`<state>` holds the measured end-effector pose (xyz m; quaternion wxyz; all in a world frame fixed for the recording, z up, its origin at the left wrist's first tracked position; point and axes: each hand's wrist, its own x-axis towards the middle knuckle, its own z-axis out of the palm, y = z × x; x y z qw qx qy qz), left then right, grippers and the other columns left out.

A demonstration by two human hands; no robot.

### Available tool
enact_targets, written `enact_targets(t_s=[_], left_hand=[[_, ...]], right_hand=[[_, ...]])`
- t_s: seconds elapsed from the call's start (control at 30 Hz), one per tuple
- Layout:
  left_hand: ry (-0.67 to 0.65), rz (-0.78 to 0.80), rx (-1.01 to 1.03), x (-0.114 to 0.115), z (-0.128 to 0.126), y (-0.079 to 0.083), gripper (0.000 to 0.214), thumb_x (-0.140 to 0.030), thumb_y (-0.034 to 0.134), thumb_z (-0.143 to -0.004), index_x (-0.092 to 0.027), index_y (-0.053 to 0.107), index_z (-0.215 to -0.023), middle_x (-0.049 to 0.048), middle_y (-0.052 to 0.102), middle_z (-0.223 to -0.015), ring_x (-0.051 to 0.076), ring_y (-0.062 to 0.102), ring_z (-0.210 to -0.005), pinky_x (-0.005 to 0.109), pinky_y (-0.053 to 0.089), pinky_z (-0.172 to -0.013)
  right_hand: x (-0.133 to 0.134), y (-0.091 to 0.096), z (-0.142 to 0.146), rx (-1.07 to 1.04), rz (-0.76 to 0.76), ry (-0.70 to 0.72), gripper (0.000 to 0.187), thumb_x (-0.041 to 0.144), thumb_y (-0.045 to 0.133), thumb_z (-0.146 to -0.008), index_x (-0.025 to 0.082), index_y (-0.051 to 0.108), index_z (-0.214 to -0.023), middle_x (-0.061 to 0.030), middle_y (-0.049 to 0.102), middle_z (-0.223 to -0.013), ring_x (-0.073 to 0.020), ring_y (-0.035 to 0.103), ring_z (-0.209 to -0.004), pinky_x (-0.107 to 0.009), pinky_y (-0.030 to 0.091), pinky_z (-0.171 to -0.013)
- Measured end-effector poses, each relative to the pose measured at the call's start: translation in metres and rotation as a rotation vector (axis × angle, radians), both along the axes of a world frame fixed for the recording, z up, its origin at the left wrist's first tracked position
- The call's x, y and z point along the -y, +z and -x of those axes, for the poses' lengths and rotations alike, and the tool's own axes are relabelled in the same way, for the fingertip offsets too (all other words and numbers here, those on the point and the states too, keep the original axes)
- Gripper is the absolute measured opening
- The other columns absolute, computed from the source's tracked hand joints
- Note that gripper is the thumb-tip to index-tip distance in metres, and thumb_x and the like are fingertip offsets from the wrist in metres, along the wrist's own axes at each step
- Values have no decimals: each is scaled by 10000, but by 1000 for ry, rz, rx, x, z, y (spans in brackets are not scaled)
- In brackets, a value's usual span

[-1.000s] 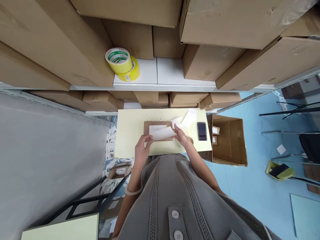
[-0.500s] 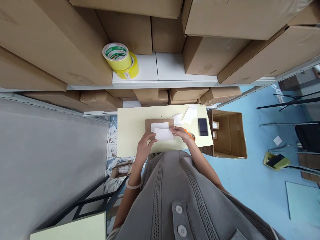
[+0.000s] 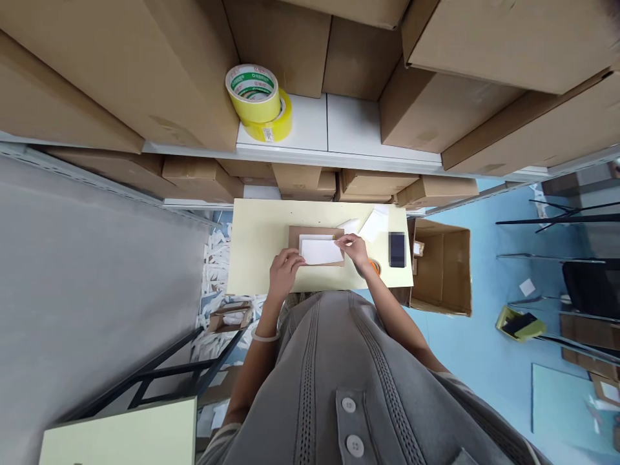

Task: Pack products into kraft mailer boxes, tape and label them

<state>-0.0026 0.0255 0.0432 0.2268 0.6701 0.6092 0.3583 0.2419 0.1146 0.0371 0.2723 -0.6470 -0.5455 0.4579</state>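
A blank white slip of paper (image 3: 320, 252) lies over a flat brown cardboard box (image 3: 293, 239) on the pale yellow table (image 3: 261, 258). My left hand (image 3: 284, 272) pinches the slip at its lower left corner. At its upper right corner, the fingertips of my right hand (image 3: 354, 250) are closed on the same slip. Behind the slip, a second white sheet or label (image 3: 310, 237) on the box shows only along its upper edge. Beside my right wrist is an orange tape roll (image 3: 376, 266), partly covered by the arm.
A dark phone-like rectangle (image 3: 397, 250) and white papers (image 3: 374, 223) lie on the table's right side. An open carton (image 3: 443, 268) stands right of the table. Yellow tape rolls (image 3: 256, 97) sit on the shelf (image 3: 307, 123) among cardboard boxes. Paper scraps (image 3: 216, 261) cover the floor at left.
Both hands have moved the slip slightly up over the box, so it covers more of the white sheet behind. The camera view has shifted a little.
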Motion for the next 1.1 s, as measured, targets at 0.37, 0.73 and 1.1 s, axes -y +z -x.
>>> enact_targets(t_s=[0.37, 0.73, 1.1], left_hand=[[84, 198, -104, -9, 0, -38, 205, -328, 477, -978, -243, 663, -961, 77, 644, -1019, 219, 630, -952, 356, 437, -865], [66, 407, -151, -11, -20, -37, 407, -351, 609, -903, -235, 518, -1283, 131, 585, -1286, 311, 566, -1196, 399, 433, -909], [84, 429, -206, -12, -28, -39, 446, -324, 555, -922, -216, 447, -1341, 166, 557, -1302, 321, 559, -1196, 423, 436, -908]], right_hand=[[-17, -9, 3, 167, -63, 46, 188, 417, 634, -805, 240, 668, -752, -43, 653, -876, -211, 598, -831, -349, 469, -818], [16, 24, 6, 276, -458, 486, 265, 389, 551, -965, 267, 765, -869, -59, 658, -977, -217, 561, -929, -378, 420, -862], [51, 39, 29, 526, -587, 732, 303, 203, 458, -995, 249, 757, -984, -97, 637, -1069, -237, 526, -963, -377, 390, -795]])
